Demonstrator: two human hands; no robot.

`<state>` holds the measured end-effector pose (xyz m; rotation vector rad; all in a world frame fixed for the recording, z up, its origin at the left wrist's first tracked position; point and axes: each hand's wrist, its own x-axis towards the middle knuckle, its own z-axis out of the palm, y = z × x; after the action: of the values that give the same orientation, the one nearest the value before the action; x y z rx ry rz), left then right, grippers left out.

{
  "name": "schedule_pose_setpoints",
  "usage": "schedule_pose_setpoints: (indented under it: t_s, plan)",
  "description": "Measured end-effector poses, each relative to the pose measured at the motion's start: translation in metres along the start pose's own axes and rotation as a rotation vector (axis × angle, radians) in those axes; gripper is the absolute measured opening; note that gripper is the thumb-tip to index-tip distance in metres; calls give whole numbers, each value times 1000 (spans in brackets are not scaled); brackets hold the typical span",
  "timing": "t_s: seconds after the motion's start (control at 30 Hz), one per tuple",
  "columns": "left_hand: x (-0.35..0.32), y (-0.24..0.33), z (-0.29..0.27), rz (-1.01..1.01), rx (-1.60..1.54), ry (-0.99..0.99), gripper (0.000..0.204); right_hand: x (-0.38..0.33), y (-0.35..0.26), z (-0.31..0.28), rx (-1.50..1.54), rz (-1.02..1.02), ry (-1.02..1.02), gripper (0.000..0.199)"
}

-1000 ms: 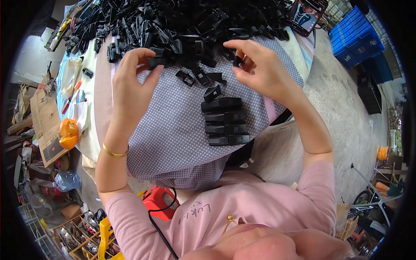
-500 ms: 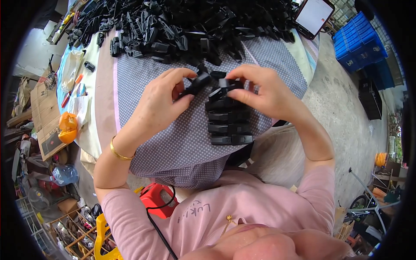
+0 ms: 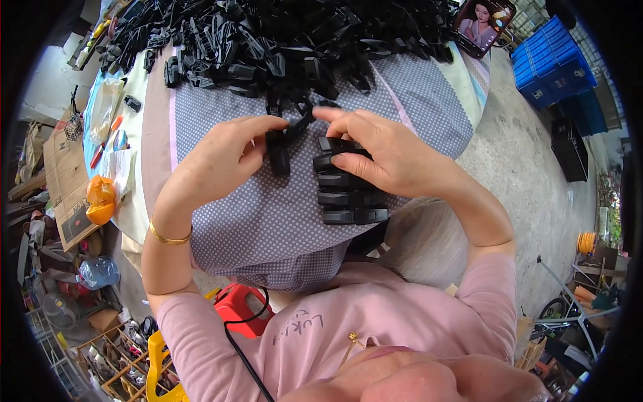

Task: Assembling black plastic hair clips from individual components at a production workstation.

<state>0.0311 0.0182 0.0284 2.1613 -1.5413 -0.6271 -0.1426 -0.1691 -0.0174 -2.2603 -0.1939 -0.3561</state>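
My left hand (image 3: 224,157) is closed on a black plastic part (image 3: 278,161), its thumb and fingers pinching the upper half. Another narrow black part (image 3: 299,127) leans slantwise beside it, close to both hands. Right of these, several like black plastic parts (image 3: 355,199) lie side by side in a neat row on the dotted cloth (image 3: 254,231). My right hand (image 3: 385,151) rests at the row's far end, thumb and fingers about the last part (image 3: 333,144). Its index finger stretches toward the leaning part, its tip smeared by motion.
A big heap of black parts (image 3: 268,47) covers the table's far side. A phone (image 3: 483,27) stands at the far right. Orange peel (image 3: 100,201), plastic bags and a red-handled tool (image 3: 98,155) lie along the left edge. Blue crates (image 3: 552,60) stand on the floor to the right.
My left hand has shifted slightly left, and its part has turned from slanted to nearly upright. My right hand has lowered its part onto the row's far end and stretched its index finger leftward.
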Motion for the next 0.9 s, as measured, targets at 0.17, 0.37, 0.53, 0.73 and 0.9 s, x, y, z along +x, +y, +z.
schedule_pose_setpoints:
  t_s: [0.17, 0.37, 0.53, 0.73, 0.9]
  plan:
    - [-2, -2, 9, 115, 208, 215, 29, -1, -2, -4, -5, -26, -2, 22]
    - [3, 3, 26, 96, 101, 257, 22, -4, -15, -26, 54, 162, -268, 25]
    - [5, 8, 46, 194, 19, 353, 21, -5, -5, -21, 259, 142, -119, 26]
    - [1, 12, 43, 114, -76, 282, 20, -5, -1, -13, -304, -18, 90, 28]
    - [4, 7, 45, 177, -66, 324, 19, -4, 0, -12, -366, -41, 88, 26]
